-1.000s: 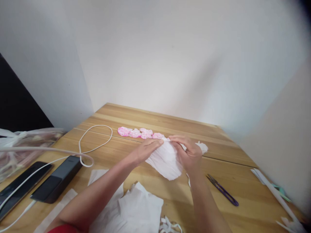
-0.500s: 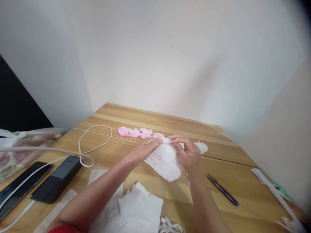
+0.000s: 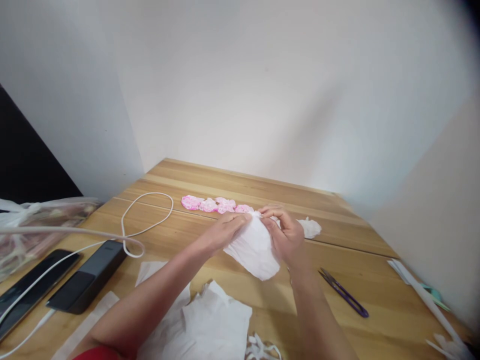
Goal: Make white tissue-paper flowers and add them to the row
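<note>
Between my two hands hangs a thin white sheet point(image 3: 257, 250), tissue paper or light cloth, pinched together along its top edge. My left hand point(image 3: 227, 230) is closed on its upper left part. On the upper right, the thumb and fingers of my right hand point(image 3: 287, 232) pinch the gathered edge. Just behind lies a row of pink and white crinkled flower-like pieces point(image 3: 226, 205). A white crumpled piece point(image 3: 311, 228) shows to the right, partly covered by my right hand.
Thread snips point(image 3: 343, 292) lie right of my right forearm. More white sheets point(image 3: 213, 320) are near the front edge beside white scraps point(image 3: 260, 347). At left are a power bank point(image 3: 88, 277), a phone point(image 3: 35, 280), a white cable point(image 3: 148, 194) and a plastic bag point(image 3: 41, 225).
My right hand has shifted slightly left, closer to my left hand. The sheet's top edge is bunched more tightly, and its hanging part looks a little narrower.
</note>
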The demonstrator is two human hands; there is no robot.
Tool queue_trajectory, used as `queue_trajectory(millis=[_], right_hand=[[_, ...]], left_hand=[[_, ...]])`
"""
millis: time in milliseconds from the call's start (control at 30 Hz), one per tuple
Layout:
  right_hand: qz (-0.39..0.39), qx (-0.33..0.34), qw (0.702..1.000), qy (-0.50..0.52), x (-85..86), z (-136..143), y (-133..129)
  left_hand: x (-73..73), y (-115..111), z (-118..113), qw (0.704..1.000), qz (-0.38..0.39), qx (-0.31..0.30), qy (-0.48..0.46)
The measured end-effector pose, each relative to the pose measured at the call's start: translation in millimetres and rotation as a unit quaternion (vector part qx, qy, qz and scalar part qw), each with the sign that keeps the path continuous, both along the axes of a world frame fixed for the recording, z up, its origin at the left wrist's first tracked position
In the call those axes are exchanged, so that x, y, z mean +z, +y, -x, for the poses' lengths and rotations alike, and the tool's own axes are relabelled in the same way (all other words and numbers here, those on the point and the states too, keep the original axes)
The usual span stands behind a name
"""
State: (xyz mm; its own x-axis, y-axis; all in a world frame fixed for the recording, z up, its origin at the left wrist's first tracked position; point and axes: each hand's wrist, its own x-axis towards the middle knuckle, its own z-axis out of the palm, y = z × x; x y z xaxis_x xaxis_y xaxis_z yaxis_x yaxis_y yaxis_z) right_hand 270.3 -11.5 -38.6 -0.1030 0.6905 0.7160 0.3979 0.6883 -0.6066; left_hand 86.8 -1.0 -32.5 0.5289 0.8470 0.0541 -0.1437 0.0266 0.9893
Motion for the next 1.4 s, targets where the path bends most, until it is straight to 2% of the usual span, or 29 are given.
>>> queue_trajectory(millis=[333,533,667,800,900,1000,1233,1400], right_hand=[[0.017,-0.098,0.994,-0.036,6.5,4.6,-5.1],[0.023,-0.071,0.995,-0.062,6.6,3.1,-3.4],[0.049,-0.050,0.997,-0.043,6.1,2.9,-3.2],[0.069,-0.041,0.997,-0.011,4.6,3.3,-2.0],[0.056,-0.024,0.998,0.015,2.1,1.5,0.3],[0.039,-0.008,0.999,0.020,1.1,-2.7,2.0],[-0.007,0.021,0.999,-0.027,12.6,-7.6,-4.1],[0.021,-0.015,0.998,-0.055,12.0,0.7,-5.5]], left_hand=[[3.2,0.1,1.9,0.998,-0.050,-0.003,0.040],[9.3,-2.1,3.5,0.985,-0.145,0.014,0.088],[12.0,-3.5,3.7,0.980,-0.171,0.011,0.099],[8.5,-2.6,2.6,0.988,-0.128,0.004,0.083],[4.4,-1.3,2.0,0.997,-0.064,0.007,0.049],[2.0,0.3,1.6,0.999,-0.034,0.025,0.035],[-1.2,6.6,0.3,0.996,-0.040,0.055,0.051],[-0.3,4.1,0.6,0.995,-0.071,0.029,0.067]])
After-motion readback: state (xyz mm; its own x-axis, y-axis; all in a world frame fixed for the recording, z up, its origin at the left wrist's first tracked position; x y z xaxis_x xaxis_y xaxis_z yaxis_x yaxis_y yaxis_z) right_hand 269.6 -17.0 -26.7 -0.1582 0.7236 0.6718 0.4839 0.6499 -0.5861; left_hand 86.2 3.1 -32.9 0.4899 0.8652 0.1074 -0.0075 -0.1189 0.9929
